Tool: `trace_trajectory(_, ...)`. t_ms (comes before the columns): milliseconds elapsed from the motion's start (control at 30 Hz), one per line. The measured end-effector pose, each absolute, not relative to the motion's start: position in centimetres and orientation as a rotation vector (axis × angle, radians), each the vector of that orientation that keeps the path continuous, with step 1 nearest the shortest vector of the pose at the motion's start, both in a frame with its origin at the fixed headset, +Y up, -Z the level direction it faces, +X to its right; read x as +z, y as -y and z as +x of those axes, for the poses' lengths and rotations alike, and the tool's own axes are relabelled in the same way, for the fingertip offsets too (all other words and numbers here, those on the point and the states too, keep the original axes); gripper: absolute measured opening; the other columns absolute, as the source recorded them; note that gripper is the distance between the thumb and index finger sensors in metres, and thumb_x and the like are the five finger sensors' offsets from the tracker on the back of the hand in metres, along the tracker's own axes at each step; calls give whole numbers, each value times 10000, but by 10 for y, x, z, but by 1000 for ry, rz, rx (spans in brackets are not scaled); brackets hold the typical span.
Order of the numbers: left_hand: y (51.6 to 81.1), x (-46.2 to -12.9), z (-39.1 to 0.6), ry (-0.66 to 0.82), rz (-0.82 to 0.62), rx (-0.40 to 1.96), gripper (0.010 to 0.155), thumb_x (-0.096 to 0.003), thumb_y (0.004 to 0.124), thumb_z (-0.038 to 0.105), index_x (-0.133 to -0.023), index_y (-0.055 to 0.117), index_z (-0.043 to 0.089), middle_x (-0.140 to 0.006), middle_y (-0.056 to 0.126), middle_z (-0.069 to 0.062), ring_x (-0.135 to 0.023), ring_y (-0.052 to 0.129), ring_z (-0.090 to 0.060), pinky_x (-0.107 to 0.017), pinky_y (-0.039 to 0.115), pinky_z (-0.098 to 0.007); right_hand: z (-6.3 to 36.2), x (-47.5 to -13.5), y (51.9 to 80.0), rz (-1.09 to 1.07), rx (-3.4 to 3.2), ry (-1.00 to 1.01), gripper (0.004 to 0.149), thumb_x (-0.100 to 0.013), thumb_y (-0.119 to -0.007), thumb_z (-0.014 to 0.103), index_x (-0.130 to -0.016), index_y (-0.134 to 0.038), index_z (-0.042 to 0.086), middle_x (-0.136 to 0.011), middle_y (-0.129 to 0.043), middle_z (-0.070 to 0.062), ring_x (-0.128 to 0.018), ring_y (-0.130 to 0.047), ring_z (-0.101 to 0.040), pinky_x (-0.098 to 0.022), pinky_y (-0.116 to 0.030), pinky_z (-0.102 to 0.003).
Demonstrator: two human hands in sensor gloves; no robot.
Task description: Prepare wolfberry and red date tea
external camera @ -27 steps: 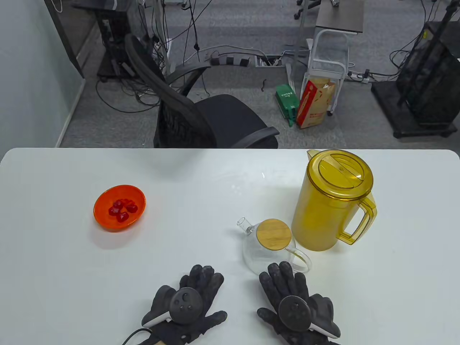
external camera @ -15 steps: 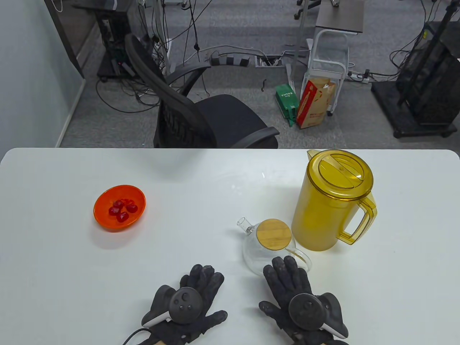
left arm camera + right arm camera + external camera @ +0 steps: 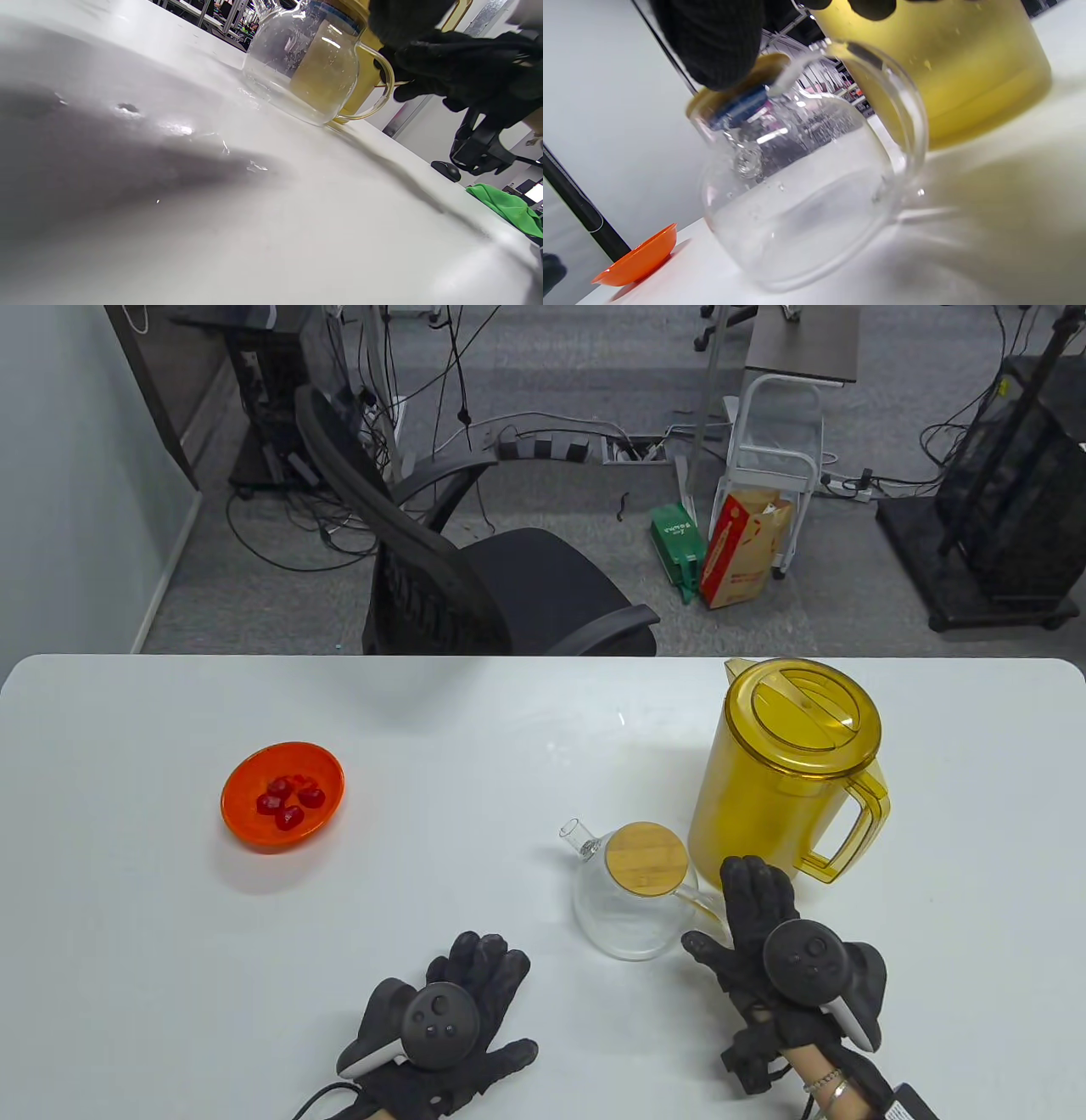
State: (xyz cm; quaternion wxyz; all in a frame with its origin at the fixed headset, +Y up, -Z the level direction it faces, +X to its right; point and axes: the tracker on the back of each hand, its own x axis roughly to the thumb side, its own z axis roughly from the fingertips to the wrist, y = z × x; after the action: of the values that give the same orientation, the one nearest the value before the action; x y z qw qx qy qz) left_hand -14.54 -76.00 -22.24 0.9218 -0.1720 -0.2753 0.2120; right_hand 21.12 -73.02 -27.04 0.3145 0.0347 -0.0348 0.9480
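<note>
From my remote seat: left hand point(image 3: 441, 1027) lies flat on the counter point(image 3: 509, 763) near its front edge, fingers spread, gripping nothing. Right hand point(image 3: 776, 937) is at the teapot point(image 3: 624, 903), fingers stretched out over the glass handle point(image 3: 708, 906), thumb beside it; I cannot tell whether it has closed on the handle, since the wrist views show only glove tips around the loop. Teapot stands upright right of centre, bamboo lid point(image 3: 646, 858) seated, spout point(image 3: 577, 836) pointing away to the left. Yellow pitcher point(image 3: 785, 780) stands just behind it to the right, very close, lid on, its handle point(image 3: 853, 836) facing right. Orange bowl point(image 3: 282, 796) with red dates point(image 3: 290, 799) sits well apart on the left. Wide bare counter lies between bowl and teapot; more room runs along the front edge left of the left hand.
</note>
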Motion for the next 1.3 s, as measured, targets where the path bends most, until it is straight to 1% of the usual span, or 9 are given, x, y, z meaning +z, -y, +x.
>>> trace_trajectory(167,760,-223,-146,555,-355,432,842,-578,623,599,-1110,106,200,-1180,28,-151,-1053,-17,-394,-707,126,-603,211,-281,748,46,2441,33,826,-496,-860,393,-1128,-471,29,-1080,-581,-316,-913,-614,-554,-617,-585,-611)
trace_trajectory(367,760,-224,-146,548,-364,426,842,-578,624,597,-1110,107,199,-1181,31,-153,-1052,-17,-395,-704,122,-604,212,-291,760,-8,2309,33,654,-509,-848,320,-1046,-620,24,-922,-733,-289,-837,-678,-527,-590,-589,-603)
trace_trajectory(400,760,-224,-146,548,-363,426,842,-578,624,597,-1110,107,198,-1181,31,-152,-1052,-18,-395,-704,122,-604,213,-292,760,-22,2293,46,626,-508,-848,315,-1021,-644,22,-865,-762,-275,-819,-695,-513,-580,-596,-598)
trace_trajectory(500,760,-224,-147,545,-363,425,842,-578,624,597,-1110,107,200,-1182,32,-151,-1053,-17,-395,-704,122,-604,214,-298,762,-51,2259,48,426,-502,-851,306,-835,-776,51,-717,-828,-211,-732,-754,-471,-538,-621,-585)
trace_trajectory(600,760,-224,-146,545,-369,427,843,-578,625,597,-1110,108,196,-1182,33,-152,-1053,-17,-395,-704,123,-604,216,-302,764,-64,2217,20,358,-488,-863,321,-719,-823,51,-617,-855,-172,-661,-790,-445,-502,-642,-574)
trace_trajectory(700,760,-224,-146,546,-372,429,844,-578,624,597,-1110,106,196,-1182,33,-153,-1053,-18,-395,-705,123,-603,216,-305,769,-18,2143,25,365,-478,-863,336,-632,-844,6,-518,-860,-166,-598,-795,-442,-474,-635,-581)
trace_trajectory(867,761,-225,-147,545,-372,429,843,-579,624,596,-1110,107,194,-1182,34,-152,-1053,-17,-393,-706,123,-603,212,-301,769,10,2113,109,378,-460,-855,343,-582,-848,-15,-445,-863,-160,-539,-808,-428,-449,-648,-568)
trace_trajectory(1200,760,-227,-149,521,-357,436,843,-579,624,597,-1111,110,192,-1182,34,-153,-1053,-17,-394,-705,124,-604,190,-263,739,266,2149,97,381,-458,-849,355,-568,-855,-9,-417,-878,-142,-488,-840,-408,-409,-683,-552)
trace_trajectory(1300,760,-227,-149,521,-355,437,845,-579,624,597,-1111,110,190,-1182,35,-155,-1052,-16,-396,-705,124,-604,182,-251,737,292,2146,73,383,-455,-848,364,-570,-857,-1,-417,-884,-134,-481,-849,-399,-404,-695,-544)
